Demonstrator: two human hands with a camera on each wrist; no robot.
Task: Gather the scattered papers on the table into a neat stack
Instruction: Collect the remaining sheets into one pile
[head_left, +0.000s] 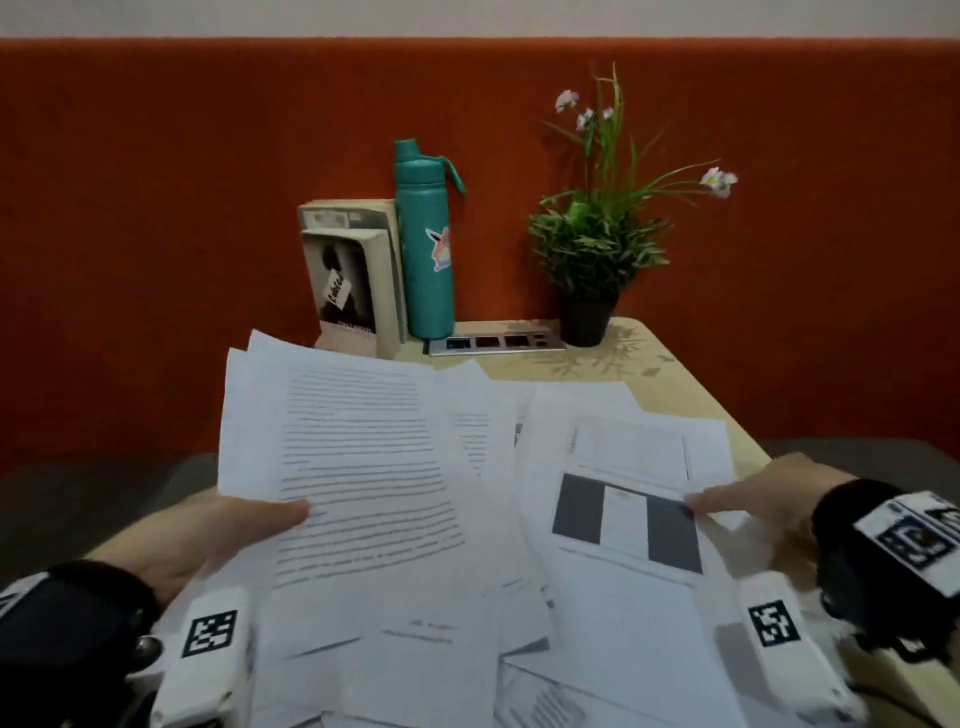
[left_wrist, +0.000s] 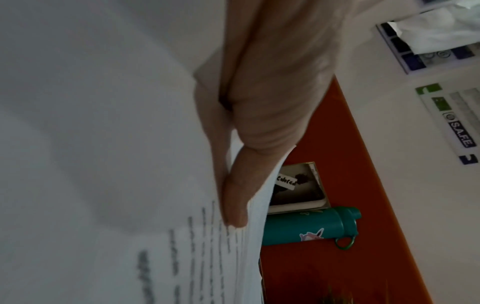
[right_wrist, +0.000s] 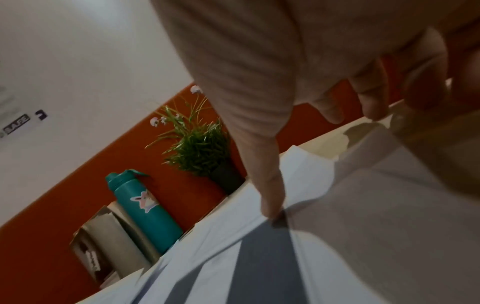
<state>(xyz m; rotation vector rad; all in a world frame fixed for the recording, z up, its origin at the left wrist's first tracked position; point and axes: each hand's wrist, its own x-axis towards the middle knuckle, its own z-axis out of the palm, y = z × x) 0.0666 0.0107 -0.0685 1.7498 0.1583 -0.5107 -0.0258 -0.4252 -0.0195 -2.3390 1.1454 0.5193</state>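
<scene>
The left hand (head_left: 208, 535) has a sheaf of papers (head_left: 358, 457) lifted off the table (head_left: 691, 374), thumb on top of the printed page and the other fingers hidden beneath, so that hand is clamped on the sheaf. The left wrist view confirms it: the thumb (left_wrist: 235, 205) presses down on several sheet edges fanned under it. Over on the right, the right hand (head_left: 763, 499) reaches in from the right edge, its fingers (right_wrist: 270, 185) held fairly straight and apart, one fingertip down on a sheet with a dark block graphic (head_left: 628, 525). It touches the sheet and grips nothing. More loose papers (head_left: 441, 644) lie overlapping across the near part of the table, some angled, some sliding under the others, nothing squared up yet. At the far side, against the orange wall panel (head_left: 156, 208), stand a pair of books (head_left: 353, 275), a teal water bottle (head_left: 423, 244) just beside them to the right, a flat silver socket strip (head_left: 496, 343) and a potted plant (head_left: 592, 249) with pale flowers at the far right.
</scene>
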